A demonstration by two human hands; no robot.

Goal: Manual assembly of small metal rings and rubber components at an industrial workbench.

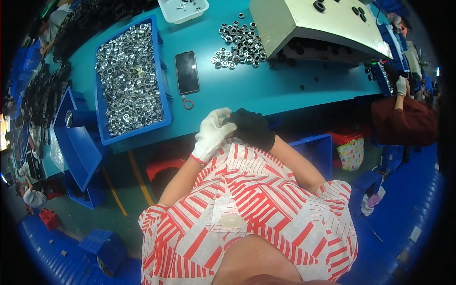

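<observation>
My left hand (212, 133), in a white glove, meets my right hand (251, 128), in a black glove, just off the near edge of the teal table (223, 92). Both hands are closed, fingertips together, around a small dark piece that the fingers mostly hide; its kind does not show. Beyond them lies a dark-screened phone (187, 72) with a red ring strap. A blue tray (167, 105) to the left is full of small shiny metal ring-shaped parts (128, 78). More such shiny rings (242, 45) lie loose in a heap farther back.
A cream metal housing (327, 23) with black rings on top stands at the back right. At the far back is a white tray (184, 13). Blue bins (78, 137) stand at the left. Another person (403, 114) in dark red works at the right.
</observation>
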